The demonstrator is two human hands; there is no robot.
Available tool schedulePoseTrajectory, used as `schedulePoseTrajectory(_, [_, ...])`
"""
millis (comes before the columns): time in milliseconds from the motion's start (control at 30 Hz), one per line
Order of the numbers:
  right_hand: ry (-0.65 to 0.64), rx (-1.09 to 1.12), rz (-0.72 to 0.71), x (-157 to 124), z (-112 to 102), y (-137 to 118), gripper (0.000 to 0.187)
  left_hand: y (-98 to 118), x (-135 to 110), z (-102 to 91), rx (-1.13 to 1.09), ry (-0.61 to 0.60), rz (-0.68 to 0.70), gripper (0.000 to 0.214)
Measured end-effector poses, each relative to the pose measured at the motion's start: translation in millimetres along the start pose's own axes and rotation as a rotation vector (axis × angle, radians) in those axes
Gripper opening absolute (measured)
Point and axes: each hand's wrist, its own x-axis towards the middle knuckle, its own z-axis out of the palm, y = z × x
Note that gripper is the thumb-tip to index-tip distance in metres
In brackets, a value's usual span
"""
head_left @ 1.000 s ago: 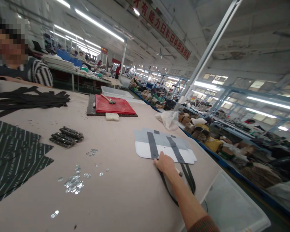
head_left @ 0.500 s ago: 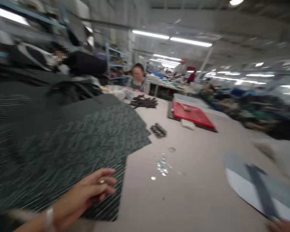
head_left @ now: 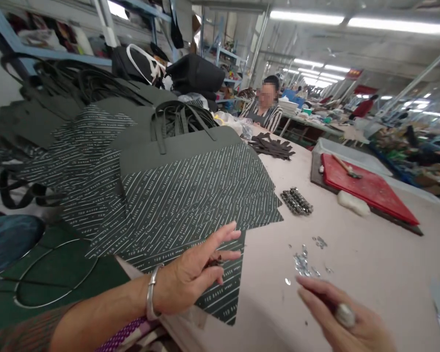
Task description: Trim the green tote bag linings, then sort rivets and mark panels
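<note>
My left hand (head_left: 194, 274), a silver bangle on its wrist, lies on the near corner of a stack of dark panels with white slanted stripes (head_left: 190, 195). Its index finger is stretched out, while thumb and middle finger pinch a small dark thing I cannot name. My right hand (head_left: 346, 318), wearing a large ring, hovers over the bare pink table (head_left: 370, 254) at the lower right. Its fingers point left, held together, with something thin and dark between them. Small silver discs (head_left: 302, 261) lie scattered between the two hands.
A pile of dark metal pieces (head_left: 297, 201) sits beyond the discs. Farther right are a red mat (head_left: 366, 188) with a hammer (head_left: 346, 167), a white lump (head_left: 354, 203) and a clear tub (head_left: 348, 151). Black strips (head_left: 271, 146) lie before a seated co-worker (head_left: 266, 105). Dark handled bags (head_left: 168, 122) pile up on the left.
The view has swung left from the grey-and-white panel to the striped stack. My right hand left that panel; my left hand came into view and settled on the stack's corner.
</note>
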Motion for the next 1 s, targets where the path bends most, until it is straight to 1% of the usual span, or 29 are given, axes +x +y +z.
schedulePoseTrajectory(67, [-0.158,0.044,-0.083,8.0,44.5,-32.1,0.014,-1.5,-1.1,-6.9,0.066,0.006,0.019,0.086])
schedulePoseTrajectory(133, [-0.229,0.083,-0.136,15.2,82.0,-58.7,0.018,-2.4,-3.1,-13.7,0.132,0.018,0.042,0.09])
schedulePoseTrajectory(167, [-0.267,0.094,-0.166,18.3,96.1,-68.5,0.02,-2.8,-4.3,-16.9,0.095,0.03,0.031,0.089])
schedulePoseTrajectory(200, [-0.298,0.102,-0.196,21.0,107.1,-75.8,0.023,-3.3,-5.5,-20.1,-0.003,0.045,0.004,0.087])
schedulePoseTrajectory(300, [-0.355,0.13,-0.264,26.6,126.0,-86.1,0.025,-5.3,-8.5,-29.0,-0.458,0.105,-0.115,0.082])
schedulePoseTrajectory(400, [-0.316,0.148,-0.235,25.6,135.4,-88.8,0.022,-9.0,-9.7,-35.5,-0.836,0.21,-0.196,0.08])
schedulePoseTrajectory(467, [-0.249,0.128,-0.199,20.9,141.6,-90.6,0.02,-11.9,-9.4,-37.2,-1.012,0.341,-0.244,0.07])
schedulePoseTrajectory(500, [-0.216,0.113,-0.194,17.9,145.1,-91.8,0.02,-13.3,-9.0,-36.9,-1.062,0.406,-0.257,0.063])
schedulePoseTrajectory(567, [-0.181,0.078,-0.219,12.1,153.2,-94.6,0.025,-15.2,-8.0,-34.3,-1.087,0.497,-0.243,0.048])
schedulePoseTrajectory(633, [-0.17,0.046,-0.269,8.1,161.3,-97.4,0.029,-15.7,-8.0,-30.3,-1.052,0.531,-0.209,0.038])
schedulePoseTrajectory(700, [-0.138,0.032,-0.308,6.3,167.3,-99.6,0.023,-15.1,-9.8,-27.8,-0.994,0.532,-0.201,0.032])
schedulePoseTrajectory(767, [-0.111,0.037,-0.298,6.3,169.3,-100.5,0.017,-14.5,-13.6,-29.5,-0.907,0.482,-0.235,0.028])
schedulePoseTrajectory(833, [-0.125,0.067,-0.224,7.0,167.0,-99.8,0.016,-14.3,-18.9,-35.9,-0.749,0.386,-0.268,0.031])
schedulePoseTrajectory(900, [-0.182,0.117,-0.131,7.6,162.4,-97.5,0.017,-13.7,-24.5,-44.7,-0.482,0.309,-0.26,0.035])
schedulePoseTrajectory(933, [-0.211,0.145,-0.094,7.5,160.0,-96.1,0.017,-13.0,-27.1,-49.0,-0.297,0.286,-0.233,0.033])
schedulePoseTrajectory(1000, [-0.259,0.202,-0.052,6.8,156.2,-93.3,0.017,-10.8,-31.1,-55.1,0.085,0.243,-0.146,0.023])
